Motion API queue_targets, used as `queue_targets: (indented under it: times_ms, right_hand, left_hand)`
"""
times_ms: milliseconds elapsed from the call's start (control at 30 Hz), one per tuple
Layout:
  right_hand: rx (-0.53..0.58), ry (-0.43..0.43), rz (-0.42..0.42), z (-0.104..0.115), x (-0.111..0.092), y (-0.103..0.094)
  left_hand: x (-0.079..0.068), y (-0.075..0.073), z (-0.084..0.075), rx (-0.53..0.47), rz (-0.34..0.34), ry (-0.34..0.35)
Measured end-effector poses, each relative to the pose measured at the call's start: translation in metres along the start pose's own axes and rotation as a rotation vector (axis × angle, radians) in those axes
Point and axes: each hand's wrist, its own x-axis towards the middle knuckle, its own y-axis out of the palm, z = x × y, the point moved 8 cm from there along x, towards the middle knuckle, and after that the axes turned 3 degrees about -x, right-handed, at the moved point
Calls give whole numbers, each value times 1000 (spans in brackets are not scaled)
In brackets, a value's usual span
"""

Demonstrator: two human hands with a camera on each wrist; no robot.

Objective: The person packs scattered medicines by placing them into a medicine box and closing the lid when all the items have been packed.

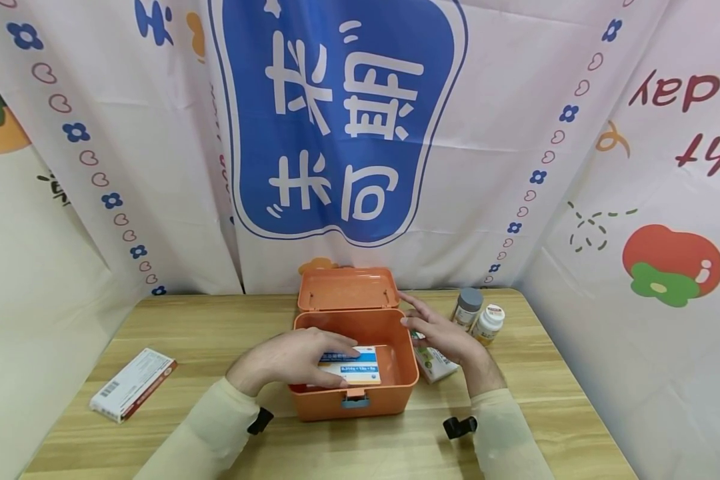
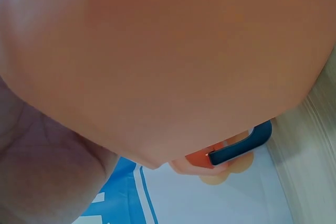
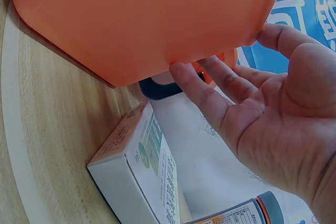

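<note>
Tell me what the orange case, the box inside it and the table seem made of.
Case: likely moulded plastic, satin finish; smooth, evenly coloured walls, rounded corners.
Box: probably card, finish unclear; flat printed faces, straight edges.
Table: wood or wood-look laminate, low sheen; grain shows but cannot settle which.

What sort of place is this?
Probably a makeshift recording booth, though I can't be sure: printed fabric hangs right behind a wood-grain table, and small black devices sit at both wrists.
</note>
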Motion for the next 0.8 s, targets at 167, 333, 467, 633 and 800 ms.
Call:
queue_targets:
  times_ms: [167, 333, 467, 633, 800]
  right_hand:
    - [-1, 0, 3, 0, 1, 0]
    - [-2, 6, 0, 0, 1, 0]
    - [-6, 9, 1, 0, 0, 0]
    - [0, 8, 3, 0, 0, 0]
    - [-1, 9, 1, 0, 0, 0]
  left_hand:
    - [3, 2, -2, 12, 13, -10]
    - [6, 3, -5, 34, 16, 1]
    - [9, 5, -8, 48, 21, 16]
    - [14, 10, -9, 55, 45, 24]
    - [19, 14, -10, 74, 63, 32]
